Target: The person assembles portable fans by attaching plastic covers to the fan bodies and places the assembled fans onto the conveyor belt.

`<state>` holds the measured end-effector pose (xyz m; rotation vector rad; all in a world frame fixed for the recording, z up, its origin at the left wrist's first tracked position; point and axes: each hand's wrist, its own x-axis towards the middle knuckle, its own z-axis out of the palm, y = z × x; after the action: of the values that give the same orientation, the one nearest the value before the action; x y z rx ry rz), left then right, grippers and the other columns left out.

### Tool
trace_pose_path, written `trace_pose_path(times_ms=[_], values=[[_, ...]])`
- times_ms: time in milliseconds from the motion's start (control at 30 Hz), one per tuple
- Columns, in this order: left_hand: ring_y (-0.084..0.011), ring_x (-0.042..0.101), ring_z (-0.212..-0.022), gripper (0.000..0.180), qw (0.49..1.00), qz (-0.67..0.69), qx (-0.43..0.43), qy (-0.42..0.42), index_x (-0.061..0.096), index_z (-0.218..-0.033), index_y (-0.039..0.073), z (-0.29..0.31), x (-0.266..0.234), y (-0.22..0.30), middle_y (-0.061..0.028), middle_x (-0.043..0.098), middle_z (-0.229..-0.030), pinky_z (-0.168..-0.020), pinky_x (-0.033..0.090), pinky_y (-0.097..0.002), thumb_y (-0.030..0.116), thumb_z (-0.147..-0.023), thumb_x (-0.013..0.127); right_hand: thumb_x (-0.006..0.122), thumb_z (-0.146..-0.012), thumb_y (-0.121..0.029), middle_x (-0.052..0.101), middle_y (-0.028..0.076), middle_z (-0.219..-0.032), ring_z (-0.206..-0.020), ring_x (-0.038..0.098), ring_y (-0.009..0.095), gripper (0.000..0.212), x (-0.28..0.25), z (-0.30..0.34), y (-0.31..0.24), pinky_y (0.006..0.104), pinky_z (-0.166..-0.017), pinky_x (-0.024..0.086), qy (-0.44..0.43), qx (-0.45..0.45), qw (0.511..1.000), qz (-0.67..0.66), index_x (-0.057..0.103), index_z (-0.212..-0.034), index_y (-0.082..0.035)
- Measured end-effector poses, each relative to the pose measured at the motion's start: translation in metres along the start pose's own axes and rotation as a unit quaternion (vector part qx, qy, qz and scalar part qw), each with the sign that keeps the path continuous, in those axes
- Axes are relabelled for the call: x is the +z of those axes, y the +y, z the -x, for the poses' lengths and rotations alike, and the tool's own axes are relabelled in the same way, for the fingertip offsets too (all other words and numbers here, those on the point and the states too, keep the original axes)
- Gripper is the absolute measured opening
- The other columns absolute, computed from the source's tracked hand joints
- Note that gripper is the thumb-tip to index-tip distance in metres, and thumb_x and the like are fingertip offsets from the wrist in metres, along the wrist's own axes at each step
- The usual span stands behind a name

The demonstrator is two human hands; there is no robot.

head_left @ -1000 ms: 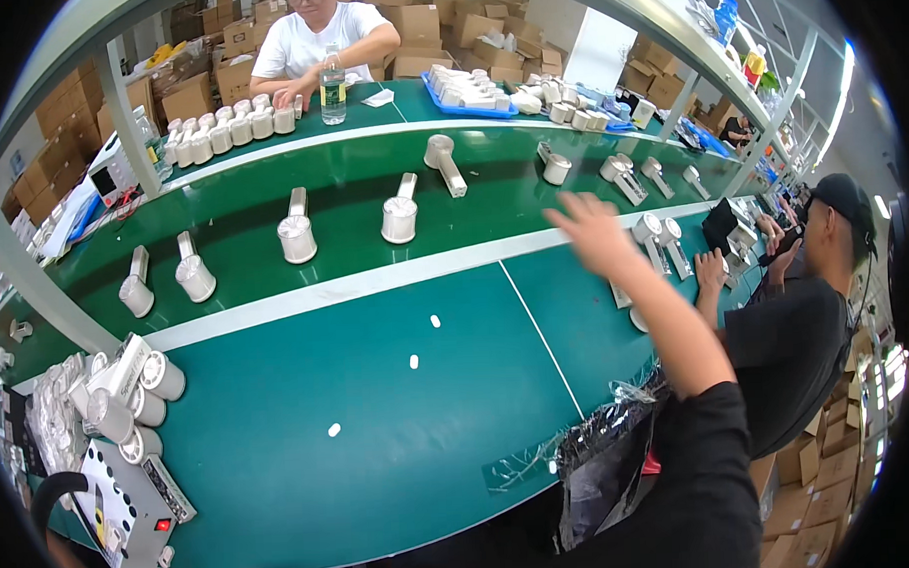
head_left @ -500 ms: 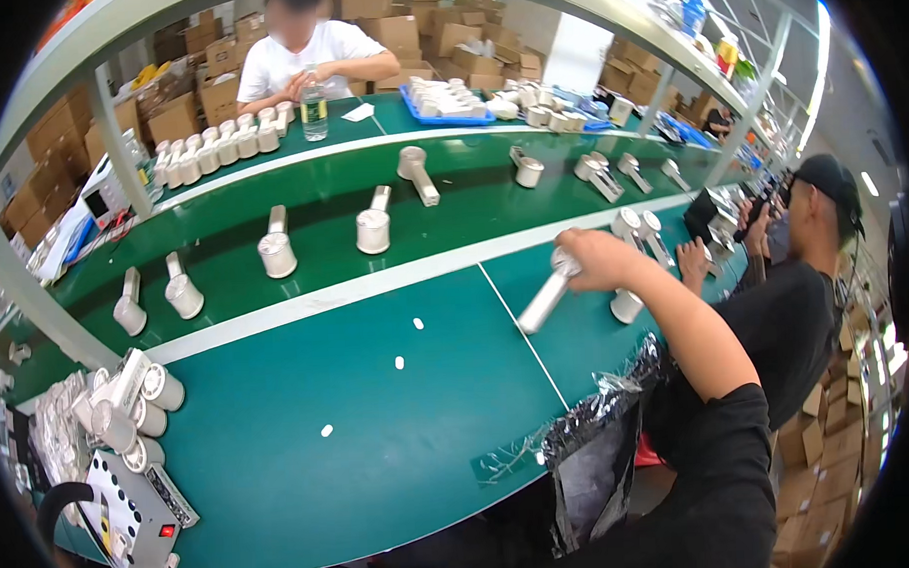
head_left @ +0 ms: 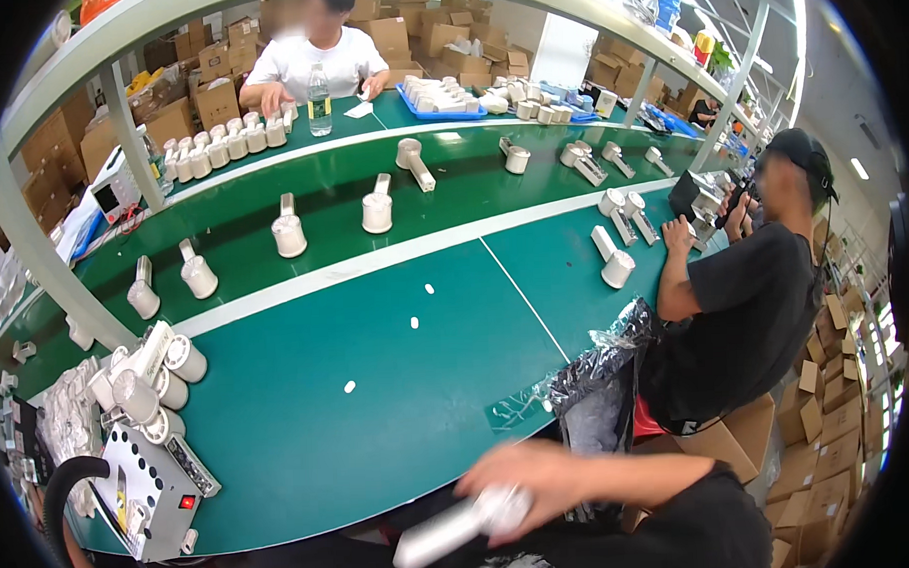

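My right hand (head_left: 526, 482) is closed around a white handheld device (head_left: 438, 540), which has a rounded head and a straight handle. It is low, by the near edge of the green table (head_left: 311, 479), with the handle pointing left and some motion blur. My left hand does not show. On the table lie a few small white oval pieces (head_left: 350, 387). A similar white device (head_left: 617, 268) rests on the right part of the table, and two more (head_left: 617, 218) lie just beyond it.
Several like devices sit along the green conveyor (head_left: 242, 231). At left stand a grey box with a red switch (head_left: 172, 504) and a pile of white devices (head_left: 138, 395). A black plastic bag (head_left: 603, 379) hangs at the near edge. One co-worker (head_left: 755, 284) sits right, another (head_left: 317, 63) opposite.
My right hand has come from the far right of the table toward me, down to the near edge, carrying the white device. The view has shifted slightly. The person opposite has spread their hands apart.
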<state>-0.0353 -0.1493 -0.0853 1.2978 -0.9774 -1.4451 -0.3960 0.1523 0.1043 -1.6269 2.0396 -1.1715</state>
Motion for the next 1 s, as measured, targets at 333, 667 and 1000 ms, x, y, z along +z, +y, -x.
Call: trace_pose_path(times_ms=[333, 667, 1000], values=[[-0.0371, 0.024, -0.146, 0.081, 0.856, 0.484, -0.025, -0.181, 0.026, -0.151, 0.001, 0.033, -0.034, -0.01, -0.0195, 0.028, -0.157, -0.119, 0.017, -0.054, 0.043, -0.088, 0.055, 0.084, -0.076, -0.03, 0.071, 0.009, -0.075, -0.069, 0.067, 0.016, 0.032, 0.334, -0.11, -0.06, 0.0323, -0.063, 0.054, -0.16, 0.333, 0.788, -0.493, 0.072, -0.083, -0.001], [-0.0333, 0.04, -0.135, 0.068, 0.83, 0.549, -0.069, -0.075, 0.055, -0.132, 0.007, 0.003, -0.002, 0.024, -0.0156, 0.05, -0.142, -0.114, 0.026, -0.0501, 0.029, -0.07, 0.073, 0.049, -0.099, -0.052, 0.069, 0.012, -0.101, -0.091, 0.07, 0.028, 0.048, 0.309, -0.149, -0.042, 0.0405, -0.072, 0.061, -0.234, 0.524, 0.551, -0.606, 0.06, -0.115, -0.008], [-0.036, 0.026, -0.145, 0.087, 0.822, 0.565, -0.025, -0.071, 0.035, -0.147, 0.003, 0.028, -0.014, 0.041, -0.0201, 0.032, -0.154, -0.12, 0.014, -0.0558, 0.033, -0.077, 0.075, 0.042, -0.1, -0.054, 0.07, 0.014, -0.096, -0.084, 0.072, 0.029, 0.055, 0.32, -0.144, -0.052, 0.0407, -0.074, 0.061, -0.308, 0.516, 0.557, -0.574, 0.06, -0.115, -0.004]])
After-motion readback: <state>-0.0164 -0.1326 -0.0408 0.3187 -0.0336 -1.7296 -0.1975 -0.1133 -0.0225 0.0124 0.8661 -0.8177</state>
